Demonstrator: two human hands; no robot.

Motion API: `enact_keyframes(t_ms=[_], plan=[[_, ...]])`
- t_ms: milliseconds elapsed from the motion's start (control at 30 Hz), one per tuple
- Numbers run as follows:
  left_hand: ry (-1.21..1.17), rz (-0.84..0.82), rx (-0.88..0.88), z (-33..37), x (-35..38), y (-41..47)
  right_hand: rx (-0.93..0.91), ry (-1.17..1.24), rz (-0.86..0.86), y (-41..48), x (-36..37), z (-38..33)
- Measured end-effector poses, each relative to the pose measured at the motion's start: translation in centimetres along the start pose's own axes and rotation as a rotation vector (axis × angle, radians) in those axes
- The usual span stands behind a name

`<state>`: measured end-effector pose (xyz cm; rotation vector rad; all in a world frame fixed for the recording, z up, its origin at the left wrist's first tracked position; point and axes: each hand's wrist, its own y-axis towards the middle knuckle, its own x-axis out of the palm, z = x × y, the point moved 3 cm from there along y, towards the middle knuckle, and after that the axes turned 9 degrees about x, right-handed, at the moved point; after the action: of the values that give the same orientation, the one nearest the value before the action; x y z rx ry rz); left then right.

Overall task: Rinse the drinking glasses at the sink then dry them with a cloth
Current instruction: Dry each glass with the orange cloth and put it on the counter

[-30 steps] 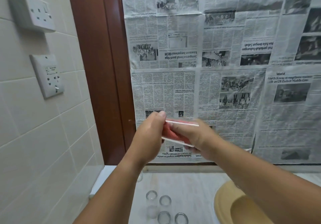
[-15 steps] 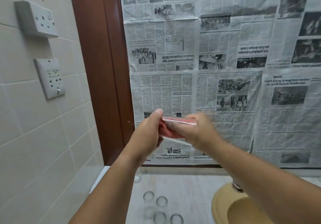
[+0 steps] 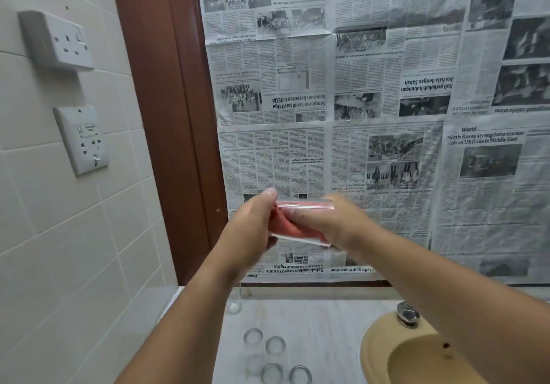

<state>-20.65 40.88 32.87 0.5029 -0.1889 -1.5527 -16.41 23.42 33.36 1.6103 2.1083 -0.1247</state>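
Observation:
I hold a clear drinking glass (image 3: 303, 205) on its side at chest height in front of the newspaper-covered wall. A red cloth (image 3: 287, 225) is stuffed inside it. My right hand (image 3: 333, 224) wraps round the glass from the right. My left hand (image 3: 253, 228) is at the glass's left end with its fingers on the cloth and its thumb on top. Several more clear glasses (image 3: 275, 345) stand upright on the counter below, and one (image 3: 235, 304) stands further back by the wall.
A yellow sink basin (image 3: 375, 351) with a chrome tap (image 3: 407, 313) lies at the lower right. The pale counter (image 3: 321, 330) runs left to a tiled wall carrying two sockets (image 3: 81, 141). A brown wooden frame (image 3: 166, 115) borders the newspaper sheets (image 3: 387, 145).
Both hands stay on the glass and cloth at about the same height, with a slight twist between them. My view has shifted, so the tap now shows.

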Motion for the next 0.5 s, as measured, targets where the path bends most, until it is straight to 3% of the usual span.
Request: enact_keyframes(t_ms=[33,67,133,200,267,333,367,400,467,500], plan=[[0.042,-0.001,0.069,-0.1,0.0,0.1,0.228,0.18,-0.137,-0.5,0.6,0.3],[0.064,-0.004,0.1,0.1,0.0,0.1,0.319,0.257,-0.19,-0.6,0.9,0.6],[0.009,-0.003,0.024,0.3,-0.3,-0.1,0.267,0.2,-0.148,-0.2,0.5,0.5],[-0.067,-0.074,-0.146,0.1,-0.7,-0.3,-0.033,-0.113,0.043,0.3,-0.3,0.0],[-0.069,-0.132,-0.26,0.1,-0.9,-0.5,-0.536,-0.564,0.356,0.3,-1.1,-1.0],[-0.061,-0.085,-0.259,0.4,-0.6,-0.5,-0.797,-0.704,0.475,0.0,-1.2,-1.1],[-0.055,-0.034,-0.213,0.4,-0.4,-0.3,-0.762,-0.642,0.439,0.1,-1.1,-1.1],[-0.051,0.016,-0.148,0.5,-0.2,-0.2,-0.57,-0.472,0.332,0.5,-1.1,-1.1],[-0.019,0.071,0.013,0.0,-0.1,0.0,0.0,0.045,-0.027,0.7,0.0,-0.3],[0.018,0.071,0.071,-0.1,-0.1,0.1,0.201,0.186,-0.132,0.4,0.6,0.2]])
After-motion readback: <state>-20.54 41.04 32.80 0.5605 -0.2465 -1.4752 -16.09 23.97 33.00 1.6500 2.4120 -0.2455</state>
